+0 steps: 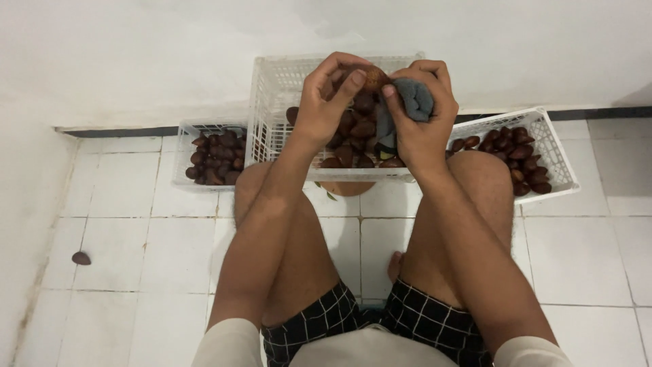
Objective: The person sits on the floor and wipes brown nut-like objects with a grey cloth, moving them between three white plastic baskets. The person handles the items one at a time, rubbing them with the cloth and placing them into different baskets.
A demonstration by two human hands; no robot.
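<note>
1. Head view: above the middle crate [272,88], the left hand [324,102] pinches a brown scaly fruit [372,78] while the right hand [421,112] clenches a grey cloth [415,98], apparently wiping it.
2. Side crates [553,153] hold fruit; many remain heaped between.

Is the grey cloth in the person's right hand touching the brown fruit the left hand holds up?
Touching. The head view shows the grey cloth, bunched in the right hand, pressed against the brown fruit pinched by the left hand, with no gap between them.
</note>
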